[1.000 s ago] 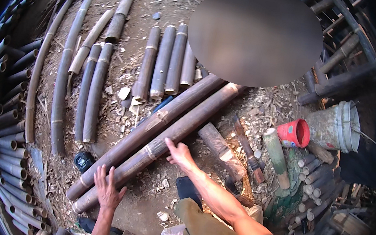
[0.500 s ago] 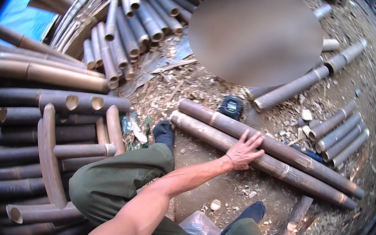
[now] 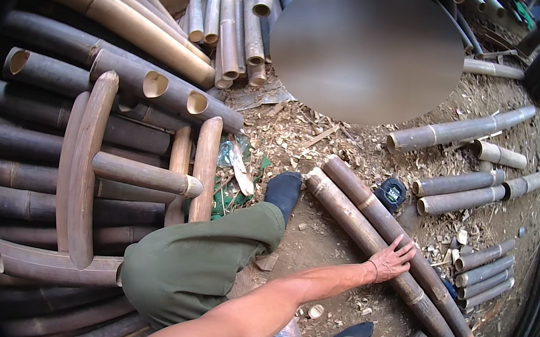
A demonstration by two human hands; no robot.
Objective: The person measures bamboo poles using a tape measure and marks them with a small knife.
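My left hand point(image 3: 391, 261) lies palm down across two bamboo poles on the ground, its fingers spread. The fingertips rest on the darker pole point(image 3: 373, 207), while the palm and wrist are over the paler pole point(image 3: 345, 211) beside it. Both poles lie side by side, slanting from the middle of the view to the lower right. A small black case that looks like a tape measure point(image 3: 390, 194) sits just beyond the darker pole. My right hand is out of view.
On the left, a bamboo frame with a crossbar point(image 3: 141, 173) leans on stacked dark bamboo poles point(image 3: 23, 202). Short cut bamboo lengths point(image 3: 485, 272) lie at right. Wood shavings point(image 3: 315, 133) litter the ground around my feet. A blurred patch hides the far middle.
The view has turned left, so the frame shows more fully and the two poles look steeper. My left hand stays spread on them.
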